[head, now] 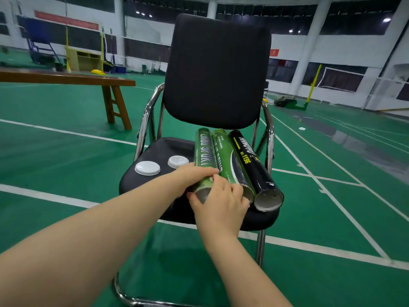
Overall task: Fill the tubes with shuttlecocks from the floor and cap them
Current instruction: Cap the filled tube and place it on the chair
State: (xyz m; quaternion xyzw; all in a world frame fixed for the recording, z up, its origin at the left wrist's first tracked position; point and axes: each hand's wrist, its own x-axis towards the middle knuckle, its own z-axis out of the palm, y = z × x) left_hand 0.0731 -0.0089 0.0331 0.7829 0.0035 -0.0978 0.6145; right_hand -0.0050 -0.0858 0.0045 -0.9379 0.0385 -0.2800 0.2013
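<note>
Barely begun, I judge: three tubes lie uncapped on the chair, two white caps loose beside them, no shuttlecocks visible, left hand and right hand both gripping the leftmost green tube.

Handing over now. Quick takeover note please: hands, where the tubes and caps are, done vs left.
Left hand grips the left green tube from above, near its open end. Right hand holds the same tube at the rim.
Three tubes lie side by side on the chair seat, near ends open: left green tube, middle green tube, black tube.
Two white caps lie loose on the seat, left of the tubes.
Done: nothing visible. The black tube's mouth looks empty.
Left: fill and cap all three. No shuttlecocks in view, and only two caps.
</note>
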